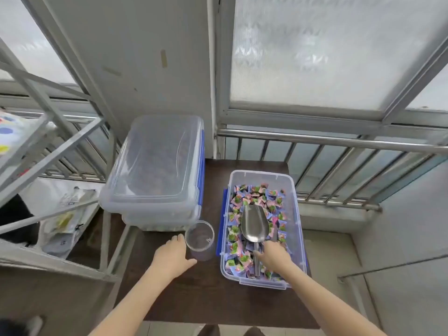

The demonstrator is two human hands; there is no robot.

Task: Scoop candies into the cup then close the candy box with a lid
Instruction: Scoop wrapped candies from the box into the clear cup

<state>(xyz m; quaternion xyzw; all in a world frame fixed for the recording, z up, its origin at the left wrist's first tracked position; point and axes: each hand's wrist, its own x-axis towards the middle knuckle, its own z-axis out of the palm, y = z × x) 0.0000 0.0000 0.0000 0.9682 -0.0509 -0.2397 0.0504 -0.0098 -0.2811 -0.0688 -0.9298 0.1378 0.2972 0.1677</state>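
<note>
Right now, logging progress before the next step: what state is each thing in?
Clear plastic candy box: open, full of wrapped candies.
Steel scoop: empty, lying on candies.
Clear plastic cup: upright, empty.
Second clear lidded box: closed.
Left hand: beside cup.
Right hand: on scoop handle.

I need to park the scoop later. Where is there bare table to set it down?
Bare table lies along the near edge, between the forearms, in front of the cup and candy box. The strip between cup and box is narrow. The far left is crowded by the lidded container.
</note>
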